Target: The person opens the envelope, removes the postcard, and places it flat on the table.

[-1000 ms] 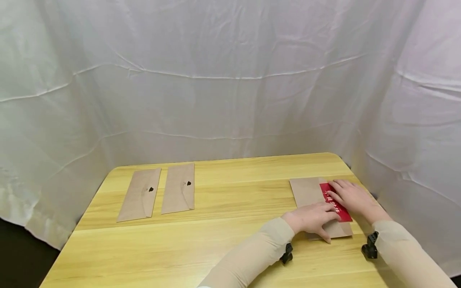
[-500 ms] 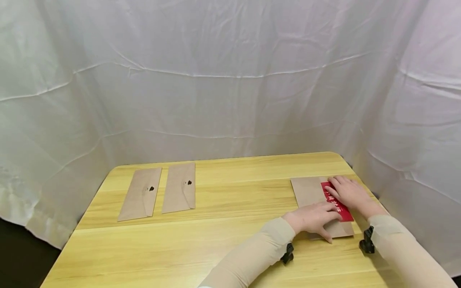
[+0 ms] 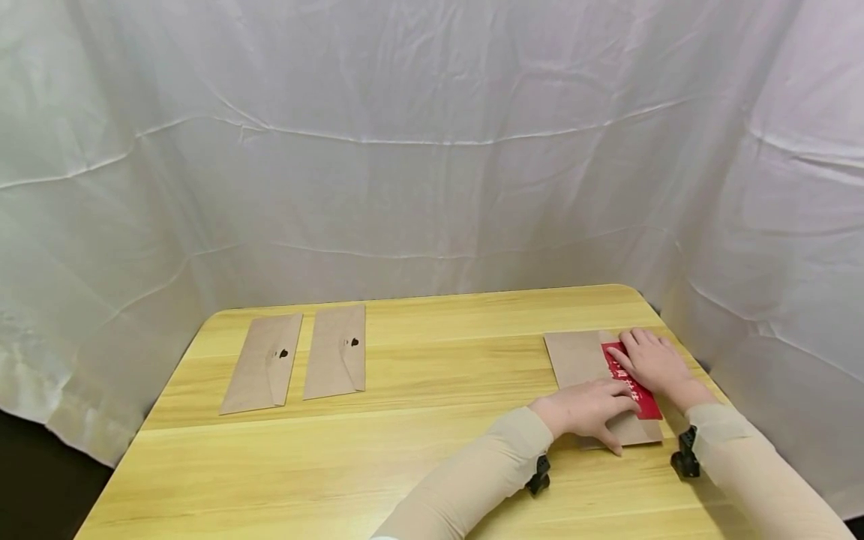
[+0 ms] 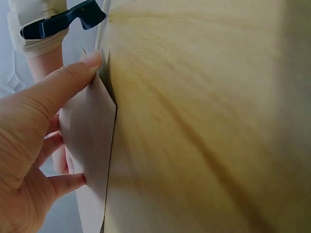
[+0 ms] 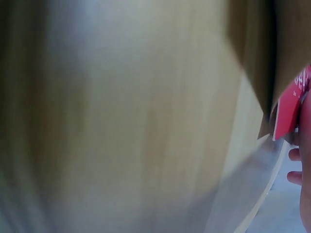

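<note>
A brown paper envelope (image 3: 574,356) lies at the right side of the table, and a red card (image 3: 649,406) with white lettering lies over its right part. Spread across the envelope's near part, my left hand (image 3: 587,409) touches the card with its fingertips. In the left wrist view the thumb of that hand (image 4: 29,131) reaches along the edge of the envelope (image 4: 90,131). My right hand (image 3: 653,364) rests on the far part of the card, hiding some of the lettering. The right wrist view catches only a corner of the card (image 5: 287,114) beside the fingers (image 5: 294,177).
Two more brown envelopes, the left one (image 3: 259,367) and the right one (image 3: 331,364), lie side by side at the back left, each with a small black mark. The wooden table (image 3: 304,465) is enclosed by pale curtains (image 3: 439,187).
My right hand has shifted slightly on the red card, and the card's near end sits a little closer to me. The left hand stays in place.
</note>
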Demonstrator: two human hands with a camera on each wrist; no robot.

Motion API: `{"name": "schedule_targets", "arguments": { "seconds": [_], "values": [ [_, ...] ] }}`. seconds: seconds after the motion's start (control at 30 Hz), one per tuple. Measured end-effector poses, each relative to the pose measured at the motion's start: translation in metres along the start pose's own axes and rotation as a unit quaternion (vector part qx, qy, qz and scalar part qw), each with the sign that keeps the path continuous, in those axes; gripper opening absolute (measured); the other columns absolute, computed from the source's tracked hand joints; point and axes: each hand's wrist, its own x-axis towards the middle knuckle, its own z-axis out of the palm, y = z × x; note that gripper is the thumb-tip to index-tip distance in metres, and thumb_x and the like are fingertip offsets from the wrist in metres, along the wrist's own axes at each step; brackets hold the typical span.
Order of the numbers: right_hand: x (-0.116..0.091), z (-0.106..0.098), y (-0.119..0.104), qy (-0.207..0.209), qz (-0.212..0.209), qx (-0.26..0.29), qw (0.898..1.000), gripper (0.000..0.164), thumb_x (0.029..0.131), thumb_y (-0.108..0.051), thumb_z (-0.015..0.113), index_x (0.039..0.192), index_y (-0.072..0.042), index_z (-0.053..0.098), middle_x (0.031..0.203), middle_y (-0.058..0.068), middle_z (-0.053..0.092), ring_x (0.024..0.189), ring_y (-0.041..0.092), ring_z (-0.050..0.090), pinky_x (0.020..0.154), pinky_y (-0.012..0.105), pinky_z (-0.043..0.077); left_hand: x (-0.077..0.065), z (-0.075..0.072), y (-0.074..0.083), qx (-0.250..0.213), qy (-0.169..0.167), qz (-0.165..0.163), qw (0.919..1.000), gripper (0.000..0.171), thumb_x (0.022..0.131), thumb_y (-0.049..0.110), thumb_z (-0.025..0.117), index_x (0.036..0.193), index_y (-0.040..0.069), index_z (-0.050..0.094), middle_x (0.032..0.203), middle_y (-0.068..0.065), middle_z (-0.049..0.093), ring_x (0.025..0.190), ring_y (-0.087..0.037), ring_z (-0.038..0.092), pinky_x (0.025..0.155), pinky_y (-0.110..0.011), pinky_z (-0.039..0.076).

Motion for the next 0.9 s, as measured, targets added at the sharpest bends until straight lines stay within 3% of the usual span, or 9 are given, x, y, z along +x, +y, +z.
{"name": "schedule_targets", "arguments": {
  "seconds": [0.17,0.4,0.67,0.9],
  "values": [
    [0.0,-0.001,-0.003,0.011,0.014,0.005,1.0,0.044,0.101,-0.049,0.042,0.105,-0.006,0.05,0.099,0.016,0.054,0.095,0.036,0.052,0.073,0.048,0.037,-0.001,0.0,0.0,0.001,0.006,0.005,1.0,0.07,0.077,0.062,0.071,0.137,0.033,0.049,0.141,0.015,0.04,0.132,0.0,0.036,0.112,-0.008,0.022],
    [0.0,-0.003,-0.004,0.04,0.002,-0.042,0.998,0.039,0.1,-0.045,0.048,0.095,-0.006,0.047,0.09,0.013,0.049,0.087,0.033,0.052,0.066,0.042,0.033,-0.002,-0.001,-0.001,0.0,0.002,0.003,1.0,0.07,0.078,0.062,0.07,0.137,0.034,0.048,0.144,0.015,0.039,0.135,0.0,0.035,0.113,-0.009,0.021],
    [-0.004,-0.004,0.004,0.052,0.006,-0.062,0.997,0.039,0.098,-0.041,0.054,0.096,-0.003,0.046,0.092,0.016,0.049,0.087,0.034,0.051,0.07,0.047,0.037,-0.001,0.0,0.0,-0.005,0.002,-0.004,1.0,0.072,0.076,0.063,0.071,0.138,0.034,0.048,0.141,0.016,0.041,0.132,0.001,0.036,0.112,-0.009,0.022],
    [-0.009,-0.009,0.012,0.06,-0.002,-0.086,0.995,0.04,0.094,-0.038,0.061,0.096,-0.001,0.043,0.09,0.016,0.047,0.084,0.033,0.048,0.067,0.044,0.035,-0.001,0.001,-0.002,-0.021,-0.01,-0.017,0.9996,0.071,0.076,0.062,0.071,0.137,0.035,0.048,0.142,0.016,0.039,0.131,0.002,0.036,0.11,-0.008,0.025]
  ]
}}
